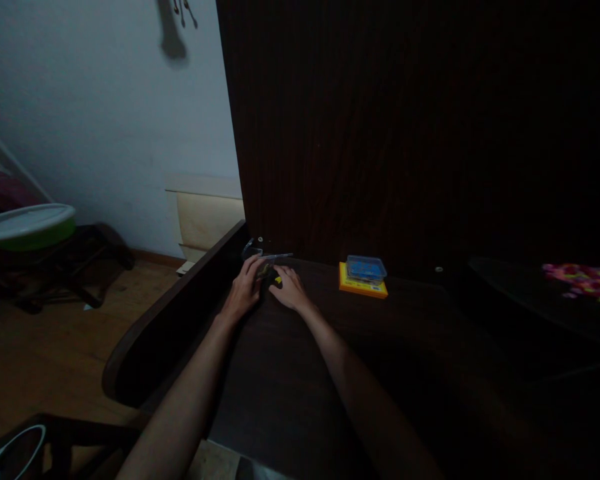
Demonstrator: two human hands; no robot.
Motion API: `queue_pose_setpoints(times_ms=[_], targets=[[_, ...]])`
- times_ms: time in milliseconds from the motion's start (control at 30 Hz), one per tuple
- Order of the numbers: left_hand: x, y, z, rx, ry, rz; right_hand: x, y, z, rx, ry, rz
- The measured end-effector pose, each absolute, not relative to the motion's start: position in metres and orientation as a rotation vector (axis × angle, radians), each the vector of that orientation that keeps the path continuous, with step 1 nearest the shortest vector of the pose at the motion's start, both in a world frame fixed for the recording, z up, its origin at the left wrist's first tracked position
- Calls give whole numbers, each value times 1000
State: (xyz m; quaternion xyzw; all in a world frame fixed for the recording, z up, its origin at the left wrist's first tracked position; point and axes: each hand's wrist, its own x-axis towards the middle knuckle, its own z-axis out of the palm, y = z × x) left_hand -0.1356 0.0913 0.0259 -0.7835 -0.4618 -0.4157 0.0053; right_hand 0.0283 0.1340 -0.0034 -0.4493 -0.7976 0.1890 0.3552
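Note:
At the back left corner of a dark wooden desktop (275,373), both of my hands reach in close together. My left hand (243,290) has its fingers curled at a clear plastic box (253,252), whose thin see-through edge (280,256) runs out past the fingertips. Just to its right, my right hand (290,290) is bent inward, thumb toward the left. A small bright yellow piece (279,280) shows by that thumb. Dim light and the fingers hide much of what lies between the hands, so what the right hand grips cannot be made out.
Right of my hands, a clear case with blue contents (366,269) rests on a yellow-orange flat box (363,288). A raised dark side board (175,320) edges the desk at left; a tall dark panel (380,133) stands behind. Colourful flowers (583,280) are far right, a green-and-white basin (27,227) far left.

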Motion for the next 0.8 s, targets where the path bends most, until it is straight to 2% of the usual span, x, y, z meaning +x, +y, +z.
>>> queue_pose_setpoints(times_ms=[433, 800], targets=[[-129, 89, 22, -2491, -1404, -1150, 28, 138, -6, -1163, -2077, 473], [-127, 89, 24, -2464, -1400, -1191, 30, 135, -3, -1134, -2104, 443]])
